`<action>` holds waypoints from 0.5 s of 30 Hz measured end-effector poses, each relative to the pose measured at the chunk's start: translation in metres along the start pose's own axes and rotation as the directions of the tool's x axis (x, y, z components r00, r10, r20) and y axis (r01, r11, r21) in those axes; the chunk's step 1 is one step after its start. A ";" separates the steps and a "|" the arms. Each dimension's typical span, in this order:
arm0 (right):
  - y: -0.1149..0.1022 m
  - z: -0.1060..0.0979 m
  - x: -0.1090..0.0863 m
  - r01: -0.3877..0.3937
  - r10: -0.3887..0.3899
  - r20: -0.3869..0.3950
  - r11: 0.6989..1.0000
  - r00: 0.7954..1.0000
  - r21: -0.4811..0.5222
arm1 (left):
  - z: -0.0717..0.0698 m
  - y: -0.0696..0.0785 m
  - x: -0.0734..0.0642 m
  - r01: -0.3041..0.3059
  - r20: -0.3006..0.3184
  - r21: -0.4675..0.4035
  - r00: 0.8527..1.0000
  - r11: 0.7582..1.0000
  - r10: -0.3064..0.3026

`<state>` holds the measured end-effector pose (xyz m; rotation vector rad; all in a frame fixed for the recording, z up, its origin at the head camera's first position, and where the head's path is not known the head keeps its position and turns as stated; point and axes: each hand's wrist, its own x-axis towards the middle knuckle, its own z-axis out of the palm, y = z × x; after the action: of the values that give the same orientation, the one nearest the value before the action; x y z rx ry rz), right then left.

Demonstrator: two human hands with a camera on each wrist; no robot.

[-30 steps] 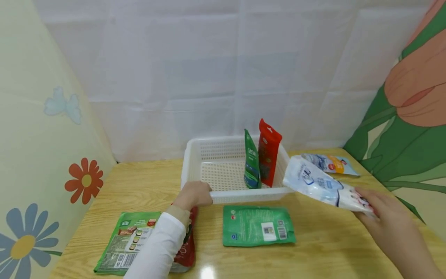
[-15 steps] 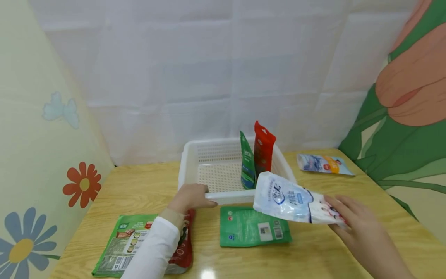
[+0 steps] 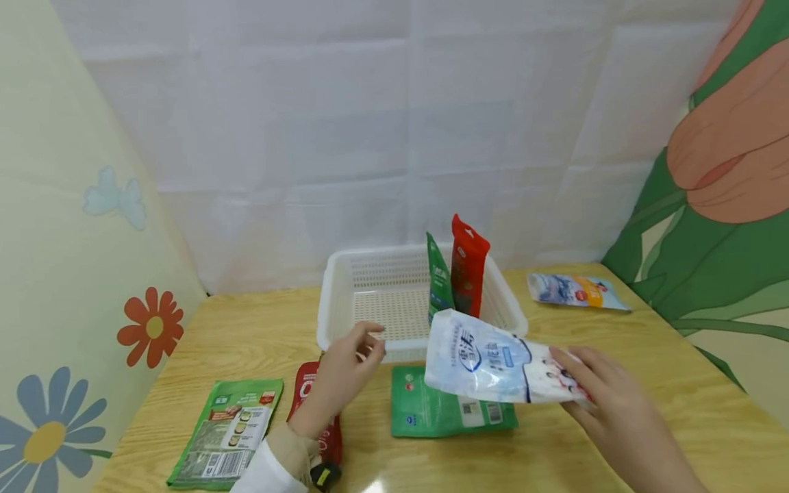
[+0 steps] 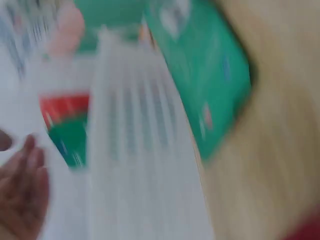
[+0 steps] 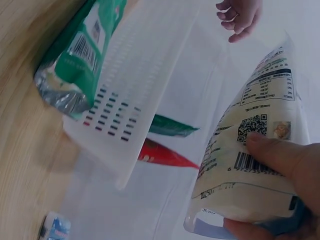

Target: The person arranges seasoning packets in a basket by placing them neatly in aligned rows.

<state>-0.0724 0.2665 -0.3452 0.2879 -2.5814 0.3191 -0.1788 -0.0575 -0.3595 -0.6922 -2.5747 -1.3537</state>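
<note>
My right hand pinches the end of a white and blue salt bag, held in the air over the front right rim of a white plastic basket. In the right wrist view my thumb presses the bag's printed back. My left hand hovers just in front of the basket's front rim, fingers loosely bent, holding nothing; the left wrist view is blurred. Inside the basket's right part stand a slim green packet and a red packet. A green pouch lies before the basket, partly behind the salt bag.
A flat green packet lies at the table's left. Beside it, a red packet is partly hidden by my left forearm. A blue and orange packet lies at the back right. A white cloth hangs behind the wooden table.
My right hand has carried the salt bag leftward, from the basket's right side to its front right. My left hand has let go of the front rim and turned.
</note>
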 end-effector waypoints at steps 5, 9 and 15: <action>-0.016 0.007 0.002 0.057 -0.056 -0.020 0.998 0.998 0.028 | 0.027 0.029 -0.032 0.105 0.341 -0.263 0.940 0.959 -0.010; -0.031 0.015 0.002 0.086 -0.084 -0.029 0.994 0.996 0.069 | 0.042 0.050 -0.049 0.258 0.484 -0.386 0.874 0.886 -0.043; -0.048 0.023 0.001 0.155 -0.139 -0.114 0.977 0.984 0.146 | 0.053 0.064 -0.063 0.345 0.375 -0.621 0.919 0.704 -0.119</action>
<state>-0.0715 0.2146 -0.3563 0.5021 -2.4218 0.4675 -0.0896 -0.0046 -0.3642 -0.7199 -2.3939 -2.5293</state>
